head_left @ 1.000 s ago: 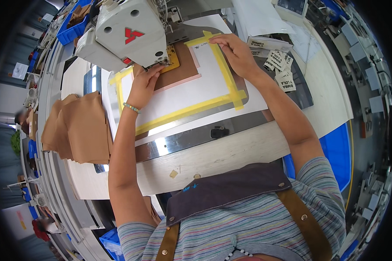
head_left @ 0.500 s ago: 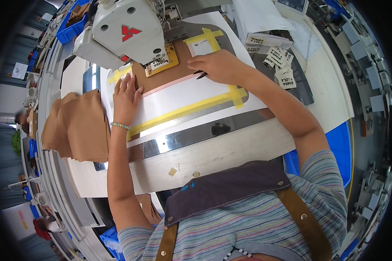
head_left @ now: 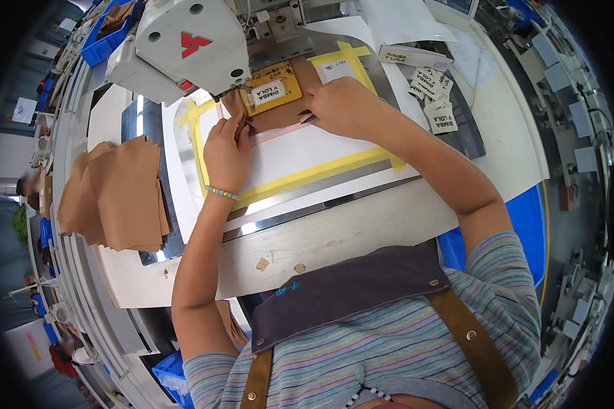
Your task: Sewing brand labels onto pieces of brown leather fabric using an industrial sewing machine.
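- Tabletop (head_left: 361, 221), pale, runs beneath everything; the stack (head_left: 126, 198) of brown pieces lies on it at 9 o'clock.
- Machine (head_left: 191, 54), white, stands at 11 o'clock, its head just beyond the left hand.
- Taped sheet (head_left: 286, 162) lies near 12 o'clock. It has just slid toward 3 o'clock relative to the machine, so the plate and label now show clear of the head. I judge this gives the hands room at that side.
- Brown piece (head_left: 273, 125) lies on the sheet, under the plate, just left of 12 o'clock. Its left edge is now lifted, which I take to mean that side is loose. Its pink-bordered near edge runs from 8 to 2 o'clock; hands and plate hide too much to tell its long axis.
- Right hand (head_left: 348, 109) sits at 1 o'clock, its grip curled closed around the snips, fingertips near the plate.
- Left hand (head_left: 226, 153), at 10 o'clock, has left the sheet; its grip appears pinched together on the piece's raised edge.
- Plate (head_left: 295, 92), yellow, has its long axis from 8 to 2 o'clock.
- Label (head_left: 269, 94), face up within the plate, shares that axis; its lettering's top points toward 11 o'clock.
- Snips (head_left: 310, 118), black, seem to point toward 8 o'clock.
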